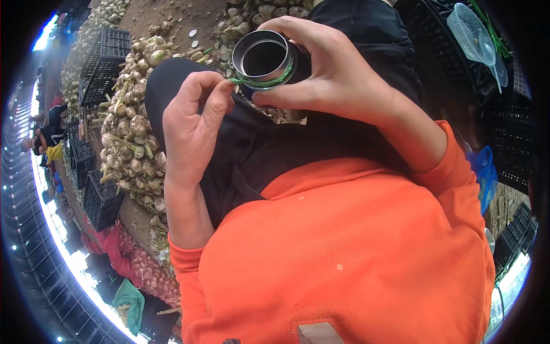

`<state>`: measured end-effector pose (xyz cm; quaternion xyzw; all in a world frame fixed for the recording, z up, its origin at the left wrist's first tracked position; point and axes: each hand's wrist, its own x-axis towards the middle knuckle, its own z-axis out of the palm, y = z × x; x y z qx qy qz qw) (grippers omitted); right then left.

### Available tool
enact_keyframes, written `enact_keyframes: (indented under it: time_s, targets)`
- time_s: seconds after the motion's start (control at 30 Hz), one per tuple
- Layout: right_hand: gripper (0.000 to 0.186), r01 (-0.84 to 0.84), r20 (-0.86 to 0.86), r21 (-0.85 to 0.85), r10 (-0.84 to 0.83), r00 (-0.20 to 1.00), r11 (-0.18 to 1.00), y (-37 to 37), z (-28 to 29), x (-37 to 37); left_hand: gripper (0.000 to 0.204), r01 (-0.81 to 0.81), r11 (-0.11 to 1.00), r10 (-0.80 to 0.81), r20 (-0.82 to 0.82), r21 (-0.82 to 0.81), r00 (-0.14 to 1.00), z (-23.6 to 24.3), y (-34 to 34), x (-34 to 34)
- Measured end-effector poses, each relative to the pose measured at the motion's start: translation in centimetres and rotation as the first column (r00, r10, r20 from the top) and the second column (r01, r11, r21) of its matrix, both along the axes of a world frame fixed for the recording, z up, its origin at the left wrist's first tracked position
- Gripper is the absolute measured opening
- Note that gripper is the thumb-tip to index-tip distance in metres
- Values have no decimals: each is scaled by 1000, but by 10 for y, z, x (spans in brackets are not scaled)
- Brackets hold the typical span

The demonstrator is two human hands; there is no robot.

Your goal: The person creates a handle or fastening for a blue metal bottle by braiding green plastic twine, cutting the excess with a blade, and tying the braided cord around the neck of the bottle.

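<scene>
A dark metal flask (262, 59) with a wide, shiny open mouth is held over my lap, its mouth turned up toward me. My right hand (338, 71) wraps round its side, thumb at the near edge and fingers at the far edge. Green twine (264, 83) circles the flask just below the rim. My left hand (197, 120) pinches the twine's left end between thumb and forefinger, beside the rim. The flask's lower part is hidden by my right hand, and its inside is too dark to make out.
Heaped garlic bulbs (134, 126) lie left of my knee, with more beyond the flask. Black crates (104, 63) stand at the left. A clear plastic tub (471, 35) rests on a dark crate at right. A red mesh sack (152, 275) lies lower left; a person (51, 129) is farther off.
</scene>
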<state>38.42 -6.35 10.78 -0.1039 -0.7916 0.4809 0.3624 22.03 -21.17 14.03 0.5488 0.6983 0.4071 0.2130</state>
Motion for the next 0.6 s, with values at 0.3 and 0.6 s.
enact_keyframes:
  time_s: [0.3,0.6]
  targets:
    - [60,29,82,-53,-25,996,998,2,7,3,39,-36,993,96,609,-111,787,5,-11,2]
    - [59,-13,75,-123,22,997,992,0,7,1,33,66,988,9,470,-143,883,5,-5,11]
